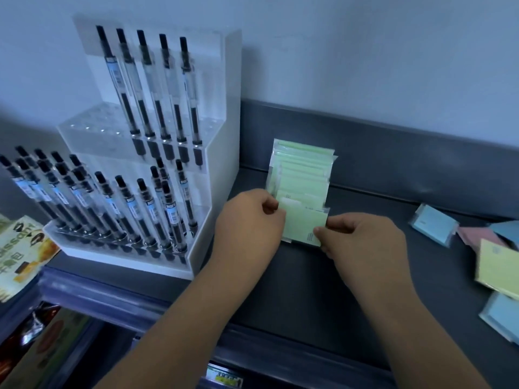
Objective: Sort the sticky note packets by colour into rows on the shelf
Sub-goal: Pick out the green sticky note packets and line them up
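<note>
The shelf (pixel 323 290) is carrying just one colour row. The green row (pixel 303 169), running back from the fingers (pixel 320 231) to the rear lip, is looking close to finished. Blue, pink and yellow rows are not begun, so I am judging the job well under halfway.

The stand (pixel 222 164), left of the left hand (pixel 247 220), is holding five pens (pixel 146 88) on its top tier. Many more are standing below, too crowded to count.

The green row is overlapping too tightly for an exact count; roughly eight edges are showing.

The loose packets (pixel 432 228) are lying well to the right of the right hand (pixel 362 242). Five are in view: three blue, one pink and one yellow. The frame edge is possibly cutting off more.

The front packet (pixel 303 226), green, is standing at the near end of the row, between both hands. The left hand is pinching its left edge and the right hand its lower right corner, fingers curled on it.
</note>
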